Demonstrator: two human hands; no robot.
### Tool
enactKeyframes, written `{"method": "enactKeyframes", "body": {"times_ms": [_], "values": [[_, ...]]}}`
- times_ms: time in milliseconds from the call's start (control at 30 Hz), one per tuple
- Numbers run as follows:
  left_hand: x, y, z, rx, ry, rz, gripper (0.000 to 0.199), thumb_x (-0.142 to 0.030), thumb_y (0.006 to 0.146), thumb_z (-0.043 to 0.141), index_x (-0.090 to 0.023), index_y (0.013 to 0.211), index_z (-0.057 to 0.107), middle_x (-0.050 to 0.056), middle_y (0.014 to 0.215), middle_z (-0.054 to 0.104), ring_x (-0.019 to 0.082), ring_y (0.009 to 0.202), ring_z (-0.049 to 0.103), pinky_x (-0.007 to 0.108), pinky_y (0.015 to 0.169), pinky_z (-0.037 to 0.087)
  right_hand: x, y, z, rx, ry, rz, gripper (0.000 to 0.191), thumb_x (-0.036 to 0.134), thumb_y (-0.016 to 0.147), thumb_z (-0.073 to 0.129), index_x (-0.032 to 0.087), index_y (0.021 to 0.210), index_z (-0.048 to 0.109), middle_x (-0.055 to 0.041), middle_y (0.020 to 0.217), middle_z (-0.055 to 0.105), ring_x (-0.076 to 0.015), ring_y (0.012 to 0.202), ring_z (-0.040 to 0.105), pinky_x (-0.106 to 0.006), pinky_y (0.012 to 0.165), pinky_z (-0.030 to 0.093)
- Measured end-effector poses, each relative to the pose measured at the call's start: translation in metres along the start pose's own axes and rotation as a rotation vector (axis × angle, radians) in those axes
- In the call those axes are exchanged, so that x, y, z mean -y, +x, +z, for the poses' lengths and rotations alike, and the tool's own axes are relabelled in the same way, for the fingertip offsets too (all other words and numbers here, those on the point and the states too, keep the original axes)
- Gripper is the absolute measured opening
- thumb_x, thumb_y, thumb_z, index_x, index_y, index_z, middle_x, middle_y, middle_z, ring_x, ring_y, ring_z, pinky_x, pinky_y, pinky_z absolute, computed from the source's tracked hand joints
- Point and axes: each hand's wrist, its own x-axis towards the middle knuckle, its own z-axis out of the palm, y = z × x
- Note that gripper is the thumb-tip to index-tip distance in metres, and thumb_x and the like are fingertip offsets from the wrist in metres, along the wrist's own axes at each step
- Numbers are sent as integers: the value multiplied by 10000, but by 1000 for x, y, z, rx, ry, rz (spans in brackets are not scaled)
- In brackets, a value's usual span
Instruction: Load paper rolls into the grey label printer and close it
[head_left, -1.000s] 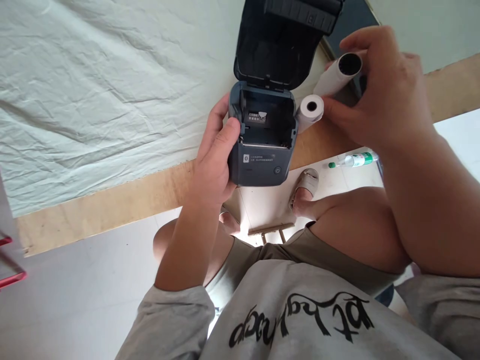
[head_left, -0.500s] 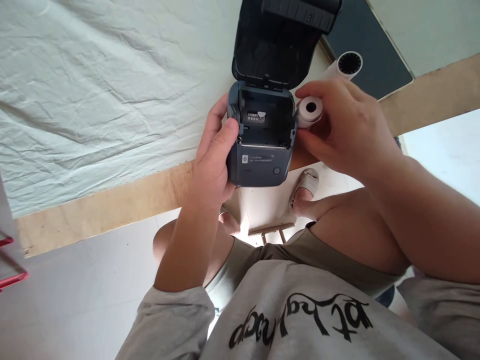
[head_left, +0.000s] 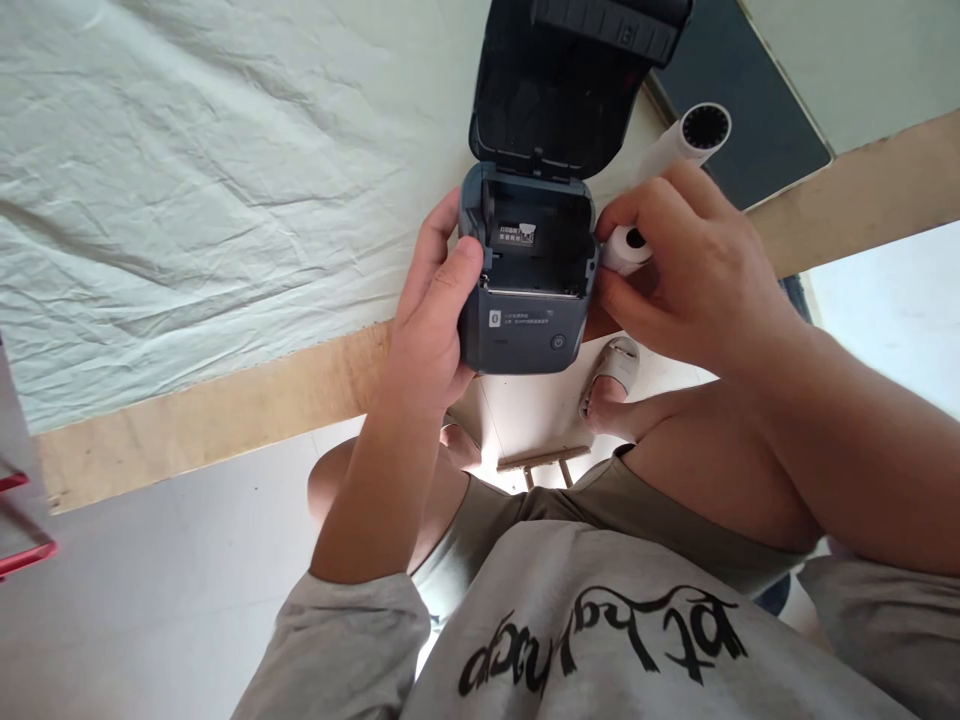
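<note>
A dark grey-blue label printer (head_left: pixel 525 335) is held up near the table's edge, with its black lid (head_left: pixel 553 95) swung wide open. My left hand (head_left: pixel 431 310) grips its left side, thumb on the upper rim. Inside the bay a small printed sticker (head_left: pixel 517 234) shows, and no roll sits there. My right hand (head_left: pixel 682 265) pinches a small white paper roll (head_left: pixel 621 256) right beside the printer's right wall. The roll's dark core hole is partly covered by my fingers. Whether the roll touches the printer I cannot tell.
Behind my right hand stands a white cylinder with a dark ringed end (head_left: pixel 706 127). Beyond it a dark flat tablet-like panel (head_left: pixel 757 110) lies on the table. A wrinkled pale cloth (head_left: pixel 225 180) covers the tabletop, whose wooden edge (head_left: pixel 225 400) runs in front. Red-edged objects (head_left: pixel 26 555) show far left.
My right hand has turned the paper roll, so its core hole faces more to the right and is partly covered. The roll sits slightly lower. The printer has shifted slightly right in view.
</note>
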Motion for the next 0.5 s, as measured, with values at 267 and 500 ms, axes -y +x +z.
{"method": "enactKeyframes", "body": {"times_ms": [267,500], "values": [[-2,-2,0,6,-4,-14,277,-400,889,529,-292,1143,537,-7,1078,648,191,1051,655,338,897,557,-8,-3,-5,-96,258,41,400,170,699,582,210,1055,403,-33,1028,516,-85,817,520,-244,670,446],[-1,-2,-2,42,92,27,281,-349,857,569,-301,1133,544,-12,1073,644,180,1047,647,288,820,553,12,2,-22,-305,439,-92,391,200,784,581,266,1164,518,14,1196,578,-117,1017,581,-289,823,509]]}}
